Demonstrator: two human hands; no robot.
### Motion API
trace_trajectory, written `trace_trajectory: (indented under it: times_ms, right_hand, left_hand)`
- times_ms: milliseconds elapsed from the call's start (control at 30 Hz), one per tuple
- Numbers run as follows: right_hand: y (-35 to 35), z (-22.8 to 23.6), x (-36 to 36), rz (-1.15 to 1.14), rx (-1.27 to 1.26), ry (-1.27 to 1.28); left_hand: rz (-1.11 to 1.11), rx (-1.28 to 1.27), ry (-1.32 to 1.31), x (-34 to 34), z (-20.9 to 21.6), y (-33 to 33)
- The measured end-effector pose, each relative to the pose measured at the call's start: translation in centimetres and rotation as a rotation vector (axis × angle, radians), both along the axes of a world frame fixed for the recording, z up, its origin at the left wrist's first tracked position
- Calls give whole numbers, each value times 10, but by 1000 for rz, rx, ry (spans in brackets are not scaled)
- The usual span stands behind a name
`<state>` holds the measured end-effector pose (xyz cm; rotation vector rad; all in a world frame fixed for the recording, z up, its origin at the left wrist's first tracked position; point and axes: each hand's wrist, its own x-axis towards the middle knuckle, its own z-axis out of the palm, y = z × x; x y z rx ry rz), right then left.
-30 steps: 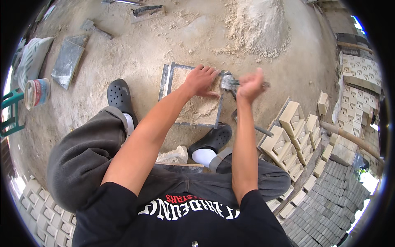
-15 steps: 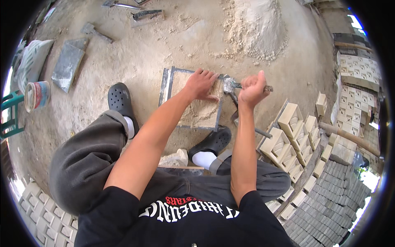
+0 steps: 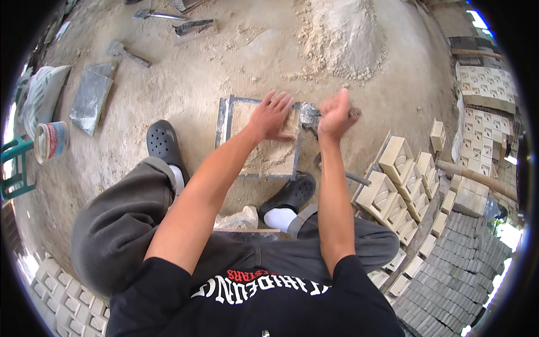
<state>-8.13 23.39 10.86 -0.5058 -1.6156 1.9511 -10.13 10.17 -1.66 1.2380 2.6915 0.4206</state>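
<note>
A square metal mould frame (image 3: 296,160) lies on the ground between my feet, filled with pale sandy powder (image 3: 275,156). My left hand (image 3: 272,117) rests on the powder near the frame's right side, fingers stretched out and slightly spread. Just beyond that side, my right hand (image 3: 336,117) is wrapped round the handle of a hammer, thumb pointing away from me. The powder-coated hammer head (image 3: 308,114) sits at the frame's right edge; I cannot tell whether it touches. Some blur softens the right hand.
A pale powder heap (image 3: 351,42) lies ahead. Patterned cast blocks (image 3: 393,154) stand at right, near a wooden pole (image 3: 477,181). Toward the left are a loose hammer (image 3: 130,54), a metal plate (image 3: 93,96), a bucket (image 3: 51,142) and a green stool (image 3: 16,165). My clogs (image 3: 295,195) flank the frame.
My right hand has shifted slightly left and away from me with the hammer. The left hand stays on the powder. The whole view has moved a little.
</note>
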Motion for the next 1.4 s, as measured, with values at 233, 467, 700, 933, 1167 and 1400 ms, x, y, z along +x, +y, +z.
trace_trajectory:
  times_ms: [233, 467, 700, 933, 1167, 1400]
  right_hand:
    - [-7, -14, -1, 34, 122, -125]
    - [-6, -27, 2, -8, 5, -64]
    - [-5, -10, 3, -14, 118, 15]
    - [1, -12, -4, 43, 38, 21]
    - [0, -15, 5, -20, 74, -67]
    - [-4, -11, 2, -23, 73, -79]
  left_hand:
    - [248, 87, 26, 54, 1, -2]
    - [337, 194, -49, 79, 2, 16]
    - [317, 164, -31, 79, 5, 7]
    - [274, 180, -6, 74, 6, -1]
    - [286, 171, 30, 74, 9, 0]
    - [256, 150, 15, 74, 10, -1]
